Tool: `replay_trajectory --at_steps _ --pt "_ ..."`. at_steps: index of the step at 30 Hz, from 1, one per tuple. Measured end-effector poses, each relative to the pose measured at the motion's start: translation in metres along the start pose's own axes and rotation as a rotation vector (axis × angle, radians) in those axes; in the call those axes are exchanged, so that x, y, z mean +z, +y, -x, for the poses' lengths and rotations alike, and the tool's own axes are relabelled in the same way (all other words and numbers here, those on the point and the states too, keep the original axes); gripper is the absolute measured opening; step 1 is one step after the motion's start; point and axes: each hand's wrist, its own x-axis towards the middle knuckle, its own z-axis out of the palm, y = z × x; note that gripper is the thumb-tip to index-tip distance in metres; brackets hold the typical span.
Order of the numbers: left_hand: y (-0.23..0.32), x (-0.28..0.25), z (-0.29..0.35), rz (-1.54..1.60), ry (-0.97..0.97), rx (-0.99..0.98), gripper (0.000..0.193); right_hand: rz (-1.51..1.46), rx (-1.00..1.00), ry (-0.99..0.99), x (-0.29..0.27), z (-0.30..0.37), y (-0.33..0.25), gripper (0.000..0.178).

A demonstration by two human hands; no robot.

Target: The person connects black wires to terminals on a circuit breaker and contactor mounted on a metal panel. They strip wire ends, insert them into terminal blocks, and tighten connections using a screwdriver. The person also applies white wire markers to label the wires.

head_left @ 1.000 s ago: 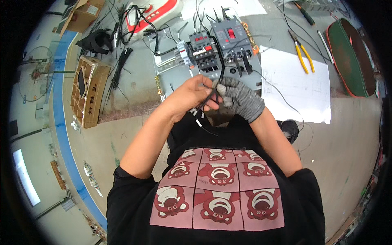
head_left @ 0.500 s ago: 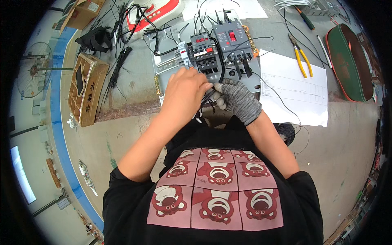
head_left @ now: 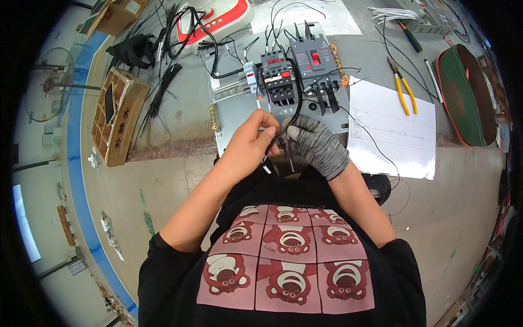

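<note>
At the near edge of a metal mounting plate point(head_left: 231, 111), both hands are closed on a bundle of black wires point(head_left: 297, 109). My bare left hand point(head_left: 253, 140) pinches the wires from the left. My right hand point(head_left: 316, 143), in a grey knit glove, grips the bundle beside it, thumb on top. Loose wire ends with white tips hang below my fingers. From the hands the bundle runs up between a black contactor point(head_left: 279, 79) and a larger grey circuit breaker point(head_left: 314, 57) with a red switch. A small light-grey module point(head_left: 250, 76) sits left of the contactor.
Right of the plate lie a paper drawing point(head_left: 376, 141), yellow-handled pliers point(head_left: 402, 90), a screwdriver point(head_left: 409, 35) and a green pouch point(head_left: 463, 98). To the left are a wooden compartment box point(head_left: 122, 120), black cable ties point(head_left: 160, 95) and a red-white device point(head_left: 218, 22).
My left hand has drawn back from the small module toward me, now pinching lower on the wires. My right hand still holds the bundle. The whole view has shifted slightly.
</note>
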Motion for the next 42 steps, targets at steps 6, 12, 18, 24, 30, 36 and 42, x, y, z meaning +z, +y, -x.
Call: replay_trajectory --at_steps 6,12,18,24,30,36,42 --pt "0.015 -0.002 -0.006 0.256 -0.118 -0.22 0.014 0.138 -0.061 0.022 -0.01 -0.004 0.007 0.019" --pt "-0.005 -0.014 -0.019 -0.016 -0.216 0.107 0.02 -0.077 -0.064 0.041 0.003 0.0 -0.001 0.016" --pt "-0.003 -0.012 -0.021 0.01 -0.217 0.06 0.012 -0.157 -0.053 0.043 0.006 0.0 -0.007 0.019" --pt "0.003 -0.009 -0.018 -0.382 -0.018 0.365 0.011 -0.182 0.025 0.18 0.007 0.005 -0.002 0.02" --pt "0.02 -0.009 -0.015 -0.73 0.184 0.549 0.02 0.007 0.106 0.198 0.019 0.008 -0.016 0.023" --pt "0.026 -0.014 -0.004 -0.738 0.033 0.637 0.027 0.028 0.218 0.32 0.041 0.008 -0.033 0.025" --pt "0.025 -0.026 -0.006 -0.301 -0.046 0.286 0.02 -0.102 0.256 0.184 0.024 0.003 -0.032 0.025"
